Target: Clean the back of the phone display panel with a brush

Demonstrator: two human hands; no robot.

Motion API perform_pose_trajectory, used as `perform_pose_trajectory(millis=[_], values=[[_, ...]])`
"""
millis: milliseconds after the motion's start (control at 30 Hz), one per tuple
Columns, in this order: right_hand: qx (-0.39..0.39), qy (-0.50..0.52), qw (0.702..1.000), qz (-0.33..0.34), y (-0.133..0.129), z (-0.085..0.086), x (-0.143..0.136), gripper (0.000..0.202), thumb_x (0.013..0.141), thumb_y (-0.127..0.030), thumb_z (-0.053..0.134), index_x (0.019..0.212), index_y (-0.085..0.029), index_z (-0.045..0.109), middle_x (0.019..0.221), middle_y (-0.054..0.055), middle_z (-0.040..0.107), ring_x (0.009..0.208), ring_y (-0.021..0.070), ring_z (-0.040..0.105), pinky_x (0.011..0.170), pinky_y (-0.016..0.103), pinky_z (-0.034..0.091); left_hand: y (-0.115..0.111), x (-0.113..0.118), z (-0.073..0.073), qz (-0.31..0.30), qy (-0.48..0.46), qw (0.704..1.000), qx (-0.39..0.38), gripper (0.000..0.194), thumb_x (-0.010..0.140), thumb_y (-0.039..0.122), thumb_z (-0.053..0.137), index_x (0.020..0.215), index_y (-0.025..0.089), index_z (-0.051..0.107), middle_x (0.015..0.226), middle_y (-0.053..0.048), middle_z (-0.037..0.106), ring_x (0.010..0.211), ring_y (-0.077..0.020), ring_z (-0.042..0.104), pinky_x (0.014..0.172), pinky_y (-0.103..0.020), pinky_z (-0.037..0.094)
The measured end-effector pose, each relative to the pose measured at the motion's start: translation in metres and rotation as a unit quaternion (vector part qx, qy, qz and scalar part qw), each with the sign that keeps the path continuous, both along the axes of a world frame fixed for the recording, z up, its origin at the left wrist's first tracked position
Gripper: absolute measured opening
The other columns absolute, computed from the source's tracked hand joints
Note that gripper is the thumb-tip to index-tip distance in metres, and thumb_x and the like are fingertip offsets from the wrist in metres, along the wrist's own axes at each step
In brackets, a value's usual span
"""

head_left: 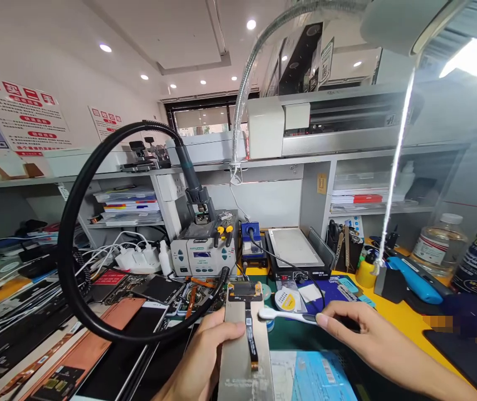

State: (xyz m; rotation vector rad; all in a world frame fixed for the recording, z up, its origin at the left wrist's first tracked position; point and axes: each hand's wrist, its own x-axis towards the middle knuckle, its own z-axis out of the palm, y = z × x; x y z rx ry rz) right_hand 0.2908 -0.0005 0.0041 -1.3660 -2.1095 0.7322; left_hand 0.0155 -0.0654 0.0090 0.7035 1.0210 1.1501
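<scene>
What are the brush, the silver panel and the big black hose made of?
Brush: plastic, it seems; its handle is mostly white and smooth. Panel: probably metal, given its dull grey sheen, though coated plastic is possible. Hose: likely rubber or soft plastic; it's shiny and curves in a loop.

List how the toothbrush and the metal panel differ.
The toothbrush is mostly white with a dark section; the metal panel is silvery grey. The toothbrush is slim and points sideways; the metal panel is broader and points forward. Both are held: toothbrush in the right hand, metal panel in the left hand.
</scene>
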Motion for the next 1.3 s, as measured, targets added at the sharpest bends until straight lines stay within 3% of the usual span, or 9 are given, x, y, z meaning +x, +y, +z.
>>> perform_pose_trajectory(millis=[200,400,733,1033,1300], values=[[-0.015,0.009,1.000,-0.013,0.010,-0.003,0.001,0.055,0.095,-0.069,0.042,0.082,-0.023,0.070,0.083,0.003,0.067,0.080,0.0238,0.059,0.067,0.030,0.044,-0.002,0.000,-0.005,-0.016,-0.003,1.000,-0.013,0.036,0.081,0.024,0.067,0.116,0.013,0.069,0.098,-0.011,0.076,0.084,-0.0254,0.070,0.076,-0.033,0.050],[-0.020,0.012,1.000,0.003,0.006,0.000,0.001,0.051,0.093,-0.066,0.049,0.069,-0.022,0.061,0.072,-0.001,0.058,0.071,0.0192,0.051,0.062,0.027,0.040,0.002,-0.002,-0.007,-0.022,-0.009,0.999,-0.025,0.040,0.080,0.025,0.067,0.119,0.014,0.068,0.095,-0.010,0.076,0.085,-0.0267,0.071,0.074,-0.033,0.050],[0.012,0.023,1.000,-0.017,0.013,-0.007,0.003,0.053,0.095,-0.066,0.046,0.077,-0.022,0.070,0.079,0.003,0.069,0.075,0.0228,0.061,0.064,0.029,0.047,-0.001,0.000,-0.004,-0.019,0.001,1.000,-0.015,0.029,0.080,0.024,0.067,0.108,0.015,0.072,0.084,-0.008,0.075,0.075,-0.0215,0.069,0.073,-0.030,0.050],[-0.017,-0.001,1.000,0.010,0.008,-0.006,0.004,0.051,0.094,-0.067,0.046,0.072,-0.022,0.058,0.071,-0.002,0.050,0.069,0.0181,0.043,0.061,0.028,0.035,-0.001,0.000,-0.004,-0.012,-0.037,0.999,-0.014,0.025,0.077,0.025,0.069,0.100,0.015,0.071,0.082,-0.005,0.071,0.072,-0.0193,0.064,0.068,-0.029,0.050],[-0.034,0.007,0.999,0.008,0.006,-0.003,-0.001,0.049,0.094,-0.066,0.044,0.072,-0.023,0.053,0.074,-0.001,0.046,0.072,0.0194,0.042,0.065,0.028,0.036,0.001,-0.001,-0.006,-0.024,-0.025,0.999,-0.024,0.021,0.072,0.024,0.067,0.092,0.015,0.068,0.075,-0.003,0.067,0.064,-0.0162,0.059,0.059,-0.026,0.048]])
